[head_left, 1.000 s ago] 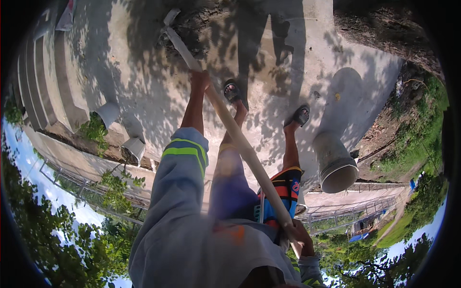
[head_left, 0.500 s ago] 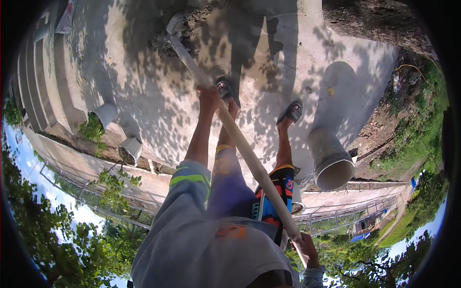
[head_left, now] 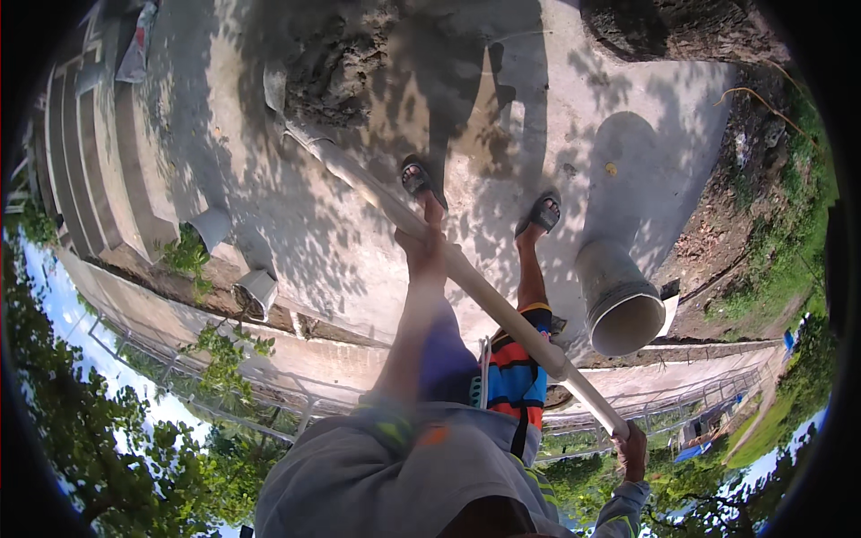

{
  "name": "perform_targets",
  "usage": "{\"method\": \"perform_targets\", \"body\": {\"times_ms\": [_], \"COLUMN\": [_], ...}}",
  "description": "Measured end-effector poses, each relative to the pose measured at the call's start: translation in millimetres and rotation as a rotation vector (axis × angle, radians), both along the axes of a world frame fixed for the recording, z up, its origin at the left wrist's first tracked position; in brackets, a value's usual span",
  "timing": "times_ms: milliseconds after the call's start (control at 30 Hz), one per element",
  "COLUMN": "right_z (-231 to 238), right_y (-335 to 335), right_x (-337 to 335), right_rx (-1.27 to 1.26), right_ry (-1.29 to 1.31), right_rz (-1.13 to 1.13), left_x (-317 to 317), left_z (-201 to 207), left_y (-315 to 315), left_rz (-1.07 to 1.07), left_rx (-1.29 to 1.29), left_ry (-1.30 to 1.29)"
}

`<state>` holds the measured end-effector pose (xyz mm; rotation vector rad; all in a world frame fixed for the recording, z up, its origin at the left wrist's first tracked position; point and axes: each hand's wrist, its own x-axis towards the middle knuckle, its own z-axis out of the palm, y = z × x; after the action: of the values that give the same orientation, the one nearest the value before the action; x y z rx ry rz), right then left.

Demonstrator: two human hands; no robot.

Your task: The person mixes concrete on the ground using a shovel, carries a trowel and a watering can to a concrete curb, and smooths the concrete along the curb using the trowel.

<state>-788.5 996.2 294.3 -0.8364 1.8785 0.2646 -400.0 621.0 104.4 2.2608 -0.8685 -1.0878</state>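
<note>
Left hand (head_left: 418, 248) is gripping the pole (head_left: 507, 318) partway along; right hand (head_left: 633, 450) is clasping its end; keeping them apart should be steadying the blade (head_left: 275, 91).

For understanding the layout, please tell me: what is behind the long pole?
Behind the pole pass the pale ground and the multicoloured shorts, visible along its edges. Whatever lies directly behind it, or behind the left hand, is covered.
</note>
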Motion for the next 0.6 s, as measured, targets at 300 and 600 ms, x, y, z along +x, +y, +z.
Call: {"method": "perform_targets", "body": {"times_ms": [300, 600], "right_z": [-60, 1], "right_y": [-110, -180], "right_x": [35, -77], "right_rx": [-0.085, -0.287], "right_ry": [0.102, 0.190], "right_rz": [0.386, 0.644], "left_x": [49, -9], "left_z": [-134, -93], "left_y": [-40, -33], "left_rz": [0.127, 0.236], "left_rx": [0.342, 0.122], "left_ry": [0.338, 0.691]}}
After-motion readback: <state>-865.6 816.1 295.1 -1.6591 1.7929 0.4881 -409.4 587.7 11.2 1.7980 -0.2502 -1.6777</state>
